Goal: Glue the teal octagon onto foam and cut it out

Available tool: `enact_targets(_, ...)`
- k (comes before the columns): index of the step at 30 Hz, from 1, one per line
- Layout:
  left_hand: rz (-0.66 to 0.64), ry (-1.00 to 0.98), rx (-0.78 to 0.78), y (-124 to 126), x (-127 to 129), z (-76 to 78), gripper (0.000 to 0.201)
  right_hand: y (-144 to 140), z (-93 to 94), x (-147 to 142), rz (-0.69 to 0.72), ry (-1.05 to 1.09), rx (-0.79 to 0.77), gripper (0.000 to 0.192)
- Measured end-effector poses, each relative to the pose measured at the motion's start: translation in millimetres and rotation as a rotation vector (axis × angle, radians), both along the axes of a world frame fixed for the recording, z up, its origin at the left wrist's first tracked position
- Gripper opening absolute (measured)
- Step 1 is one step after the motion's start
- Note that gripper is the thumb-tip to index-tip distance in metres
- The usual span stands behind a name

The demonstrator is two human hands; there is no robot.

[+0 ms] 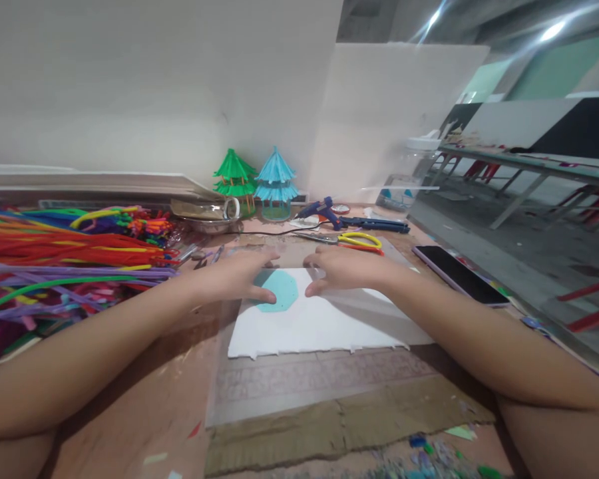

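My left hand [239, 273] reaches over the left edge of a white sheet [319, 326], fingers apart, with its thumb over a light-blue octagon piece [282, 293]. The octagon lies flat on the sheet and shows small dark dots. My right hand [342, 267] hovers at or rests on the sheet's far part, its fingers spread and curved; whether the fingertips touch the paper I cannot tell. Nothing shows between the fingers of either hand. Beneath the white sheet lies a clear sheet over a strip of brown cardboard [349, 419].
Colourful pipe cleaners [64, 246] pile up at left. Scissors [354, 240], a glue gun [322, 211], blue-handled pliers [377, 225] and green [234, 179] and blue [276, 183] pagoda models stand or lie behind. A phone [459, 274] and a clear jar [404, 176] are at right.
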State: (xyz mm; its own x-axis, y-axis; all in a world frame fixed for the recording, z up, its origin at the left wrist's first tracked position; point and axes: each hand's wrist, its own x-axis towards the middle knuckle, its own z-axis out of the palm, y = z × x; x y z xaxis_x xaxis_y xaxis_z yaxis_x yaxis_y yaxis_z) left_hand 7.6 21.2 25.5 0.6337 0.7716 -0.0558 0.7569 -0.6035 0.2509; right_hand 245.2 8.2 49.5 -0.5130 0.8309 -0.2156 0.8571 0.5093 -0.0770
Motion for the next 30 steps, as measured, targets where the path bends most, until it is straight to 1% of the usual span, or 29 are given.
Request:
enact_targets(4,0.01,0.025,-0.041,-4,3,6.6,0.082,0,-0.7,0,-0.003,0.019,-0.012,0.063)
enact_targets(8,0.023,0.029,-0.133,-9,9,13.9,0.08,0,-1.0,0,0.01,0.032,-0.049,0.059)
enact_targets(11,0.039,0.064,-0.124,-17,11,18.3,0.075,0,-0.5,1,0.024,0.032,-0.052,0.056)
enact_targets(13,0.03,0.126,-0.097,-25,12,19.5,0.084,-1,0.9,2,0.035,0.021,-0.048,0.055)
enact_targets(15,-0.006,0.201,-0.081,-33,12,19.4,0.095,-2,3.2,2,0.033,0.008,-0.045,0.054)
enact_targets(16,-0.021,0.229,-0.075,-37,12,19.0,0.097,-3,4.6,2,0.025,0.006,-0.04,0.055)
enact_targets(18,-0.022,0.261,-0.065,-42,13,18.4,0.095,-6,7.2,1,0.002,0.013,-0.024,0.057)
enact_targets(20,-0.007,0.26,-0.06,-43,15,17.9,0.095,-9,8.9,-1,-0.006,0.024,-0.014,0.062)
enact_targets(24,0.009,0.223,-0.072,-42,17,16.8,0.11,-13,8.6,-2,0.005,0.027,-0.016,0.071)
enact_targets(27,0.034,0.197,-0.049,-43,18,15.9,0.116,-13,8.7,-1,0.026,0.027,-0.016,0.076)
enact_targets(28,0.041,0.196,-0.028,-44,18,16.4,0.118,-13,9.9,0,0.04,0.035,-0.023,0.075)
enact_targets(30,0.035,0.178,0.049,-47,16,19.8,0.123,-11,15.1,3,0.048,0.06,-0.042,0.062)
